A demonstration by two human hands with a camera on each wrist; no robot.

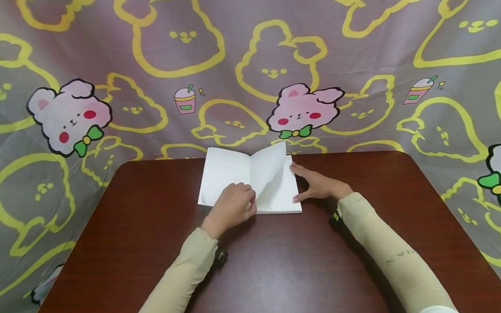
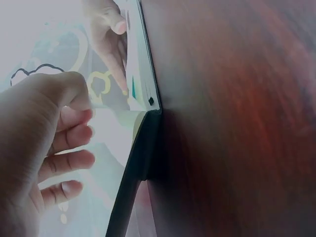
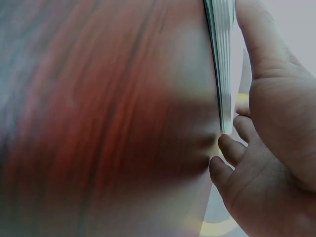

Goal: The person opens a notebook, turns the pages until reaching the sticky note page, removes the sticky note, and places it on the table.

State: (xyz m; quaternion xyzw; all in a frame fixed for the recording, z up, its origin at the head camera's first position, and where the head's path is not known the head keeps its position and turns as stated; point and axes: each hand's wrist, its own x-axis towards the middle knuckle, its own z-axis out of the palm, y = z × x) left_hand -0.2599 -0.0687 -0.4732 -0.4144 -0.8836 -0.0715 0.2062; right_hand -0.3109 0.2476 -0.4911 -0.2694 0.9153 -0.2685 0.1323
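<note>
An open book [image 1: 225, 171] with blank white pages lies at the far side of the table, its dark cover edge visible in the left wrist view. One page [image 1: 269, 162] on its right half stands lifted and curved, its lower corner by my left fingers. My left hand [image 1: 233, 205] is over the book's lower middle, thumb and index finger pinching that page near its lower corner, the other fingers curled. At the book's right edge, my right hand [image 1: 320, 182] has thumb and fingers spread, with fingertips at the edge of the page stack [image 3: 224, 64].
The reddish-brown wooden table [image 1: 284, 283] has rounded far corners. Behind it hangs a curtain [image 1: 216, 25] printed with yellow outlines and bunny faces. Dark wrist cameras [image 1: 220, 256] sit under both light sleeves.
</note>
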